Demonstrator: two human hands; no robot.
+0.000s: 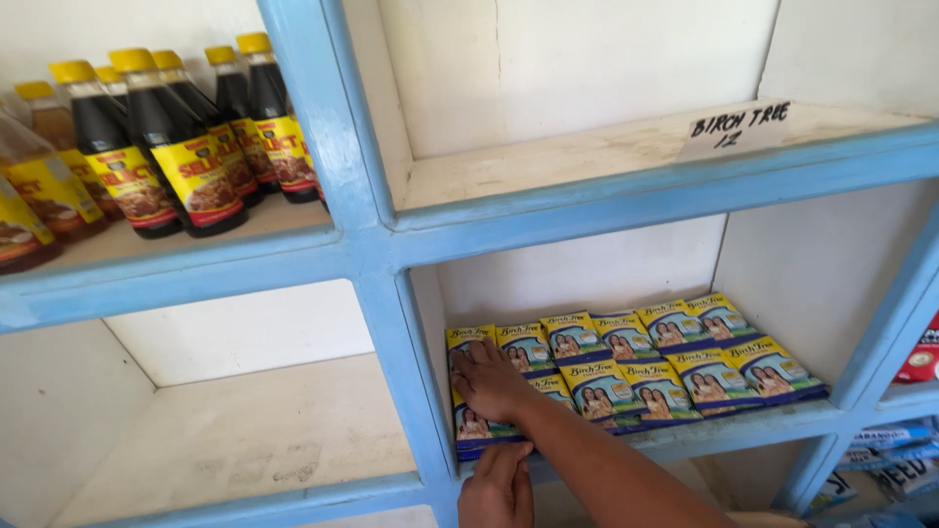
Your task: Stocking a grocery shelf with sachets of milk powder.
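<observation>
Nearest to us, our left hand is resting low at the front edge of the blue shelf, fingers held together and pointing up toward the lip; it is gripping nothing, and whether the fingertips are actually touching the packets above we cannot tell.

Just beyond it, our right hand is reaching in from the lower right, the forearm crossing the shelf edge. It is lying flat, fingers spread narrowly, pressing down on the front-left stack of yellow-and-blue sachets, without closing around them.

These sachets are sitting in the lower middle compartment, against its left wall. The rest of the sachet rows are spreading to the right of our hand in two overlapping lines, front and back, reaching most of the way toward the right wall.

To the left, the lower left compartment is showing a pale, slightly scuffed floor board.

Farther up, the upper middle compartment is carrying a white handwritten paper label lying on the right part of its board.

At the far upper left, dark sauce bottles with yellow caps and yellow-and-red labels are standing upright in a close group. At the right edge, a red packet and some blue-and-white packets are peeking in from neighbouring compartments.
</observation>
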